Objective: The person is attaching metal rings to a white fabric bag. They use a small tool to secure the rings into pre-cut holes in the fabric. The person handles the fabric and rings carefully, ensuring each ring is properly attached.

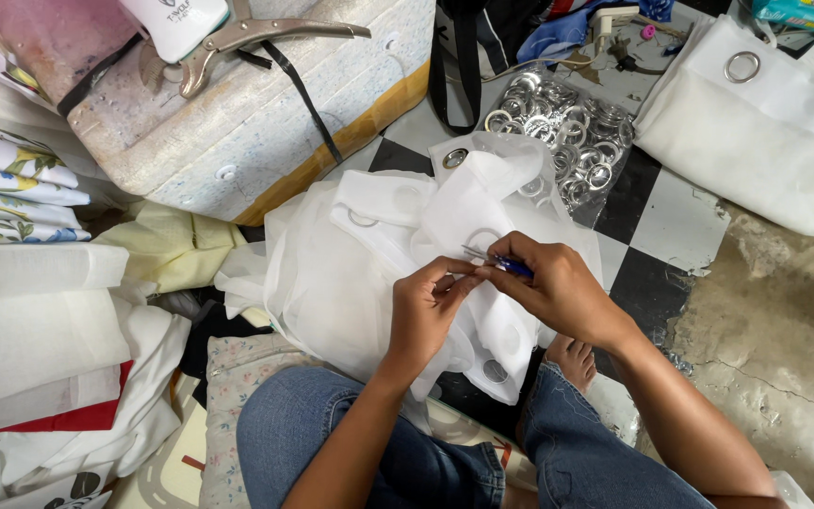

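The right hand (558,287) pinched a small blue-handled tool (499,263), its long axis lying almost level, metal tip pointing left toward the left hand (424,311), whose closed fingers gripped the white curtain fabric (379,254) over the lap.

A single view, from a camera worn on the person's head, looks steeply down over the lap at close range. The left hand (423,311) and right hand (558,287) sit near the centre of the frame, with the jeans-clad knees at the bottom edge. The top edge reaches the checkered floor (657,203) ahead. No second view overlaps it.
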